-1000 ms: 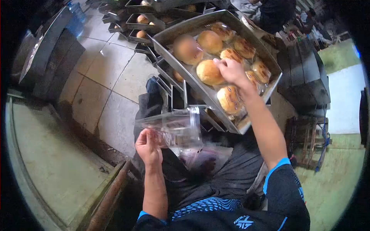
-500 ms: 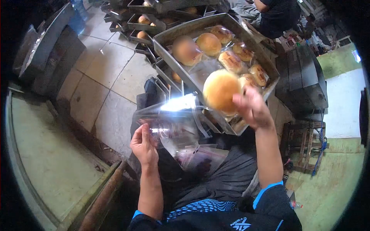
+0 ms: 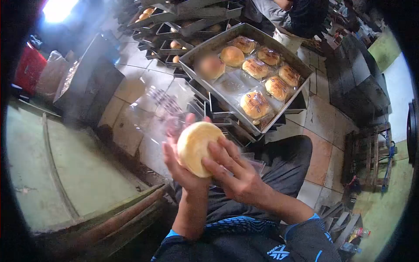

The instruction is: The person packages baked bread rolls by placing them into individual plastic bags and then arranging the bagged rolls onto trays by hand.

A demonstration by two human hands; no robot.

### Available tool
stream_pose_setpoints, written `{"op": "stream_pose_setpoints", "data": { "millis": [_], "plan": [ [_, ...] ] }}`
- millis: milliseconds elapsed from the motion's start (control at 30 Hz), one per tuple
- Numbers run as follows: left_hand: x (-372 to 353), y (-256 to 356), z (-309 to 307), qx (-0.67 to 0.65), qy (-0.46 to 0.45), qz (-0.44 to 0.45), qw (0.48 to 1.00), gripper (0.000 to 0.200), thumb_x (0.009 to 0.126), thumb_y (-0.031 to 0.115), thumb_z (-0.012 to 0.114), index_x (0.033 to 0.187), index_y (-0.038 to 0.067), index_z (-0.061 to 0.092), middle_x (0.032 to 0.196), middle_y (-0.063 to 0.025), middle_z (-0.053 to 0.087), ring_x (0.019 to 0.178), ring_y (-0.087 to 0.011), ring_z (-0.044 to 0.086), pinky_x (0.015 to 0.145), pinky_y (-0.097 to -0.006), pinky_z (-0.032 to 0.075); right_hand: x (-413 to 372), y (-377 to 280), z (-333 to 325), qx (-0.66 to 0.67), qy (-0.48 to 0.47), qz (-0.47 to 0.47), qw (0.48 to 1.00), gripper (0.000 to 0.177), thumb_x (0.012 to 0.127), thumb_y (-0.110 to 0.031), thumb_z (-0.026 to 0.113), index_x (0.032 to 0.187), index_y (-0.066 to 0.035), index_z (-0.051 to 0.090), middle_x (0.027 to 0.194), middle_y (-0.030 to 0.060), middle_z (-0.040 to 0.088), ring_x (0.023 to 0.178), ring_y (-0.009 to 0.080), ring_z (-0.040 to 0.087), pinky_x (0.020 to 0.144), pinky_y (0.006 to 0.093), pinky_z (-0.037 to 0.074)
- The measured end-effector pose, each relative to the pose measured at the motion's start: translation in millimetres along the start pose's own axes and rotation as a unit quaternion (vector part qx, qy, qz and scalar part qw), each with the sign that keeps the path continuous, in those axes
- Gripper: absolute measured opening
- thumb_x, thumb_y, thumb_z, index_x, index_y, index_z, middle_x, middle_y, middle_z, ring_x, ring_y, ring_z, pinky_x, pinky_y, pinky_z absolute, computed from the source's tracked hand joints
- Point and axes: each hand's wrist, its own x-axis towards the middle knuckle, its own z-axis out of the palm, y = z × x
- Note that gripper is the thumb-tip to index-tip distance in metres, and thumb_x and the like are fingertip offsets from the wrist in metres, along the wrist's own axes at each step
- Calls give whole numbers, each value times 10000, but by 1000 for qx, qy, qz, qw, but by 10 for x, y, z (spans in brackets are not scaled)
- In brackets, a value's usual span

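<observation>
A round bun (image 3: 198,148) is between my two hands above my lap, its pale side facing me. My left hand (image 3: 185,172) is cupped round its left and far side. My right hand (image 3: 233,170) grips the near right side with bent fingers. A clear plastic bag (image 3: 166,107) with dark printing, smeared by motion, stretches up and left from my left fingers. Just beyond, a metal tray (image 3: 227,102) holds several buns in printed clear bags, such as this wrapped bun (image 3: 254,105). A plain bun (image 3: 232,56) lies at its far left part.
Stacked metal trays (image 3: 187,22) with more buns stand behind and beneath the front tray. Clear plastic (image 3: 257,166) lies on my lap. A wooden stand (image 3: 371,153) is at right, bottles (image 3: 360,232) at lower right. A person (image 3: 279,13) sits at the back.
The right hand has brought the bun left from over the tray to my left hand, and its pale side now faces me. The bag has swung up and left. My view has shifted.
</observation>
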Motion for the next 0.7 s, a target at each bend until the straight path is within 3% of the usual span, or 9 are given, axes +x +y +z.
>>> {"op": "stream_pose_setpoints", "data": {
  "millis": [167, 300, 367, 400, 433, 500, 567, 600, 700],
  "plan": [
    [-426, -271, -221, 192, -56, 134, 970, 965, 904, 747, 395, 1580, 78, 230, 1519, -296, 374, 1363, -470, 435, 1116, -589, 405, -33, -118, -199, 22, 78, -61, 995, 540, 837, -137, 632, 1363, -19, 597, 1470, 242, 498, 1364, 445, 476, 1116, 523, 436],
    [-275, 107, 42, -88, -131, 94, 983, 930, 887, 693, 443, 1596, 139, 208, 1531, -324, 331, 1364, -493, 423, 1096, -589, 430, -75, -115, -283, 25, 7, -109, 994, 483, 851, -165, 607, 1318, -46, 638, 1462, 253, 501, 1361, 432, 483, 1108, 521, 451],
    [-237, 112, 51, -73, -123, 72, 987, 884, 900, 642, 468, 1595, 155, 218, 1536, -309, 332, 1351, -507, 430, 1093, -578, 437, -43, -94, -215, 4, -17, -74, 997, 496, 888, -160, 572, 1374, -62, 592, 1504, 301, 423, 1410, 454, 411, 1153, 555, 374],
    [-255, -31, 4, 96, -121, 93, 984, 826, 921, 553, 502, 1572, 106, 259, 1519, -297, 358, 1328, -469, 473, 1069, -535, 468, 0, -112, -151, -12, -10, -39, 999, 512, 892, -160, 569, 1394, -59, 572, 1512, 310, 406, 1418, 459, 395, 1163, 563, 352],
    [-383, -123, 40, 288, 18, 60, 955, 873, 868, 439, 615, 1550, 39, 245, 1461, -242, 442, 1338, -342, 486, 1120, -462, 414, 25, -126, -111, -28, -5, -3, 1000, 529, 895, -160, 566, 1414, -56, 552, 1519, 319, 389, 1427, 465, 378, 1173, 570, 330],
    [-260, -273, -246, 184, 47, -18, 982, 768, 926, 493, 517, 1498, 12, 337, 1410, -271, 488, 1260, -359, 563, 1007, -472, 516, 14, -174, -112, 6, -55, 14, 998, 574, 857, -135, 611, 1416, -31, 533, 1516, 324, 385, 1426, 474, 369, 1176, 550, 331],
    [-12, -127, -425, -2, -40, -69, 997, 734, 937, 520, 494, 1461, 19, 384, 1354, -237, 539, 1214, -377, 587, 968, -517, 535, -17, -213, -112, 39, -101, 35, 993, 626, 818, -111, 655, 1419, -7, 515, 1512, 328, 382, 1424, 483, 359, 1178, 529, 331],
    [40, -41, -334, 12, -2, -12, 1000, 745, 938, 566, 476, 1441, 20, 407, 1319, -227, 556, 1181, -390, 599, 937, -554, 549, -127, -172, -22, 37, -86, 15, 995, 545, 794, -98, 684, 1329, -34, 602, 1373, 278, 545, 1295, 416, 536, 1083, 472, 456],
    [69, 69, -452, -54, 54, -48, 996, 778, 926, 597, 481, 1456, 32, 410, 1339, -235, 543, 1181, -400, 596, 968, -582, 537, -241, 112, -124, 305, -343, 52, 887, 398, 804, -79, 693, 1201, -49, 677, 1120, 191, 670, 1027, 342, 681, 900, 436, 549]
  ]
}}
